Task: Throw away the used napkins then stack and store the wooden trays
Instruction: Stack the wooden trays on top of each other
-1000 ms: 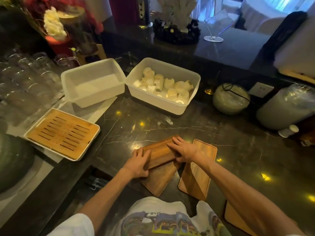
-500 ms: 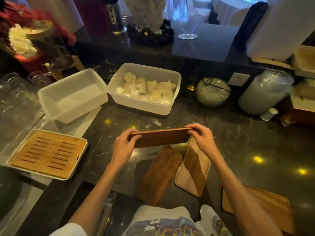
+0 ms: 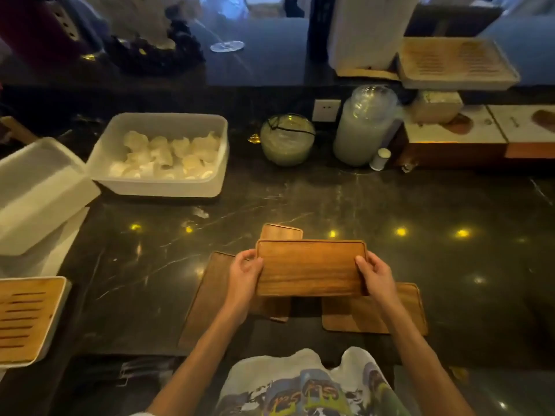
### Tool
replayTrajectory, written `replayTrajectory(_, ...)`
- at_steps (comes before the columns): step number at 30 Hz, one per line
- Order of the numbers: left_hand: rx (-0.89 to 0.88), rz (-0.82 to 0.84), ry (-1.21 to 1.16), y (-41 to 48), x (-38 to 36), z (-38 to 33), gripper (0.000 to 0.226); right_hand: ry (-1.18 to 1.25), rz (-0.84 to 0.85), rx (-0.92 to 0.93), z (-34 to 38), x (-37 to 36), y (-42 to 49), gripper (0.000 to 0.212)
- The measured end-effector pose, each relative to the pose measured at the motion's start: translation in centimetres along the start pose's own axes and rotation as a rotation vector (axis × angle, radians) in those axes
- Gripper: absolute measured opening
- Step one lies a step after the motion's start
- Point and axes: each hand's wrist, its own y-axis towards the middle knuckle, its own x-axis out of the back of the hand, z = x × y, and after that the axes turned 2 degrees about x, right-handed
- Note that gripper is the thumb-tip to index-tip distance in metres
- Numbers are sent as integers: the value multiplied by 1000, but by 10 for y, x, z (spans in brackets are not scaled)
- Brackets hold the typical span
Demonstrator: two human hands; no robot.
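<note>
Four wooden trays show on the dark marble counter (image 3: 390,223), which runs from the near edge to the far wall. At the far left a white tub (image 3: 216,163) holds pale rolled cloths or napkins, too blurred to tell which. Nearer, a dark tray (image 3: 207,298) lies flat to the left and a lighter tray (image 3: 402,310) lies flat to the right. The corner of a third tray (image 3: 280,232) peeks out just beyond the held tray (image 3: 310,267), which sits level over the gap between the two flat ones. The left hand (image 3: 244,273) grips its left short end and the right hand (image 3: 375,274) its right short end, each curled round the edge. The tray looks stiff, light and smooth, with a low raised rim. A hold on the short ends, as here, seems the surest, and the rim should let it nest on another tray if the two are lined up squarely.
</note>
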Motion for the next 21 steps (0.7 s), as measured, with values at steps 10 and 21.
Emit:
replayTrajectory(10, -11, 137, 373, -20, -101, 70, 28, -91, -215, -140, -60, 116, -15, 38)
replayTrajectory(21, -160, 57, 799, -32, -142, 115, 35, -604, -217, -118, -83, 141, -18, 39)
